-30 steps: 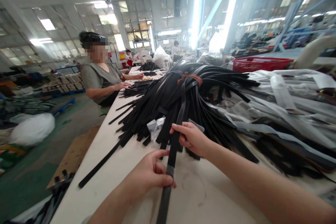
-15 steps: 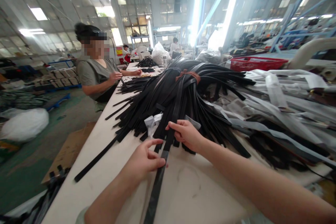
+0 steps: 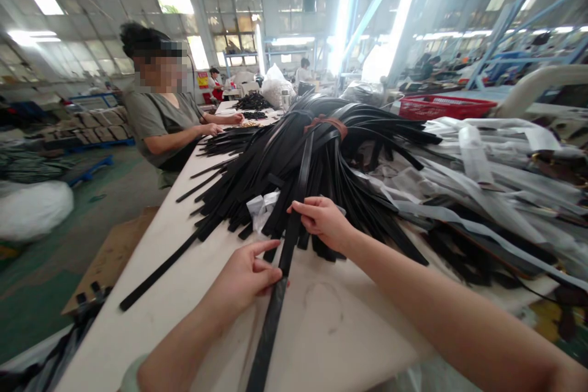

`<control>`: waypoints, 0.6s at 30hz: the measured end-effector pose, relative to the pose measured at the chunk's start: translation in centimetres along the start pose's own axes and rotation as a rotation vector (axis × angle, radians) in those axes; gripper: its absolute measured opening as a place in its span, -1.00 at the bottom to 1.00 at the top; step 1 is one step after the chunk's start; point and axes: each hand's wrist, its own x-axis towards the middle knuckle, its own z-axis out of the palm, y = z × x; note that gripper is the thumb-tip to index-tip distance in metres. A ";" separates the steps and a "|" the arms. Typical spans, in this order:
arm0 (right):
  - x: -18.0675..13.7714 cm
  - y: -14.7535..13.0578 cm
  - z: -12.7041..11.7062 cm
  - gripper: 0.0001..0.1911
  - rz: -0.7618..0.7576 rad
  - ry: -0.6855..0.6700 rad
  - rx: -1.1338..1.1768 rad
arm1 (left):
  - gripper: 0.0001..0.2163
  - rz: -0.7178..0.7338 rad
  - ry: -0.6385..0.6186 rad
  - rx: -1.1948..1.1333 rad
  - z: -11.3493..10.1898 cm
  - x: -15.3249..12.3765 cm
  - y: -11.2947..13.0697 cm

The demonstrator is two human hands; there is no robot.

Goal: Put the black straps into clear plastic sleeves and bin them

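Note:
A long black strap runs from the pile toward the front edge of the view, with both hands on it. My left hand pinches it lower down between thumb and fingers, the index finger stretched along its side. Higher up, my right hand grips the same strap, thumb and fingers closed on its edge. Behind them lies a big heap of black straps, bound near its top by a brown tie. A crumpled piece of clear plastic sits among the strap ends, left of my right hand.
The pale table carries the heap. White-wrapped straps cover its right side, and a red basket stands behind them. A co-worker stands at the table's left edge. A cardboard sheet lies on the floor there.
The view has shifted slightly, so most things sit a little further left and up. Both hands keep their grip on the strap. The co-worker's hand has lowered toward the table.

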 end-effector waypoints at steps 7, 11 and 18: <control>-0.8 0.8 1.0 -0.66 -0.030 0.035 0.009 | -0.24 0.083 0.045 -0.107 -0.3 -0.2 0.6; -1.0 0.9 1.1 -0.62 -0.148 0.072 -0.200 | -0.32 0.039 0.044 -0.154 -0.7 -0.2 0.6; -0.3 0.0 -0.5 -0.63 -0.319 0.162 -0.453 | -0.65 -0.182 -0.086 -0.299 -0.7 -0.2 0.4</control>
